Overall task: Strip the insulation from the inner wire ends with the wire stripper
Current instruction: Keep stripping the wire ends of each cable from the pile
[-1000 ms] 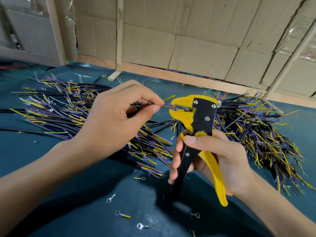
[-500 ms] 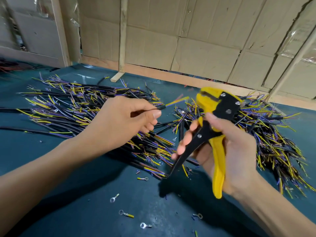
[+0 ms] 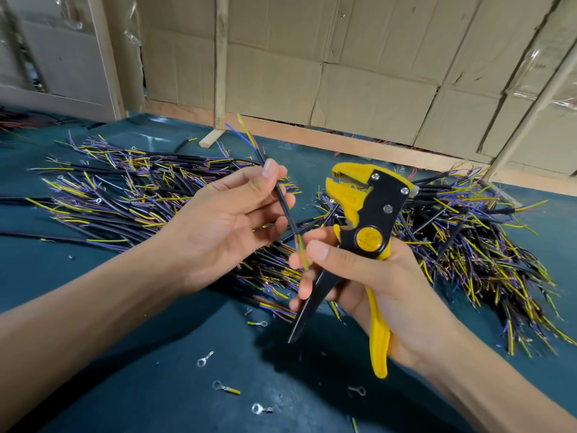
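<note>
four ring terminals [image 3: 204, 358] lie near the bench's [image 3: 131, 370] front edge. your right hand [image 3: 368, 276] grips the one wire stripper [image 3: 362, 226], head up, thumb and forefinger also pinching the cable's [image 3: 282, 201] lower yellow end. left hand [image 3: 231, 220] holds its middle between fingertips. one cable, long axis near-to-far, top leaning left, just left of the stripper. two cable piles [image 3: 131, 189] lie beyond.

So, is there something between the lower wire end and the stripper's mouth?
Nothing visible blocks it. The cable is held between the left hand and the right hand; its lower wire end lies under the right thumb, below the stripper, whose mouth is free.
</note>
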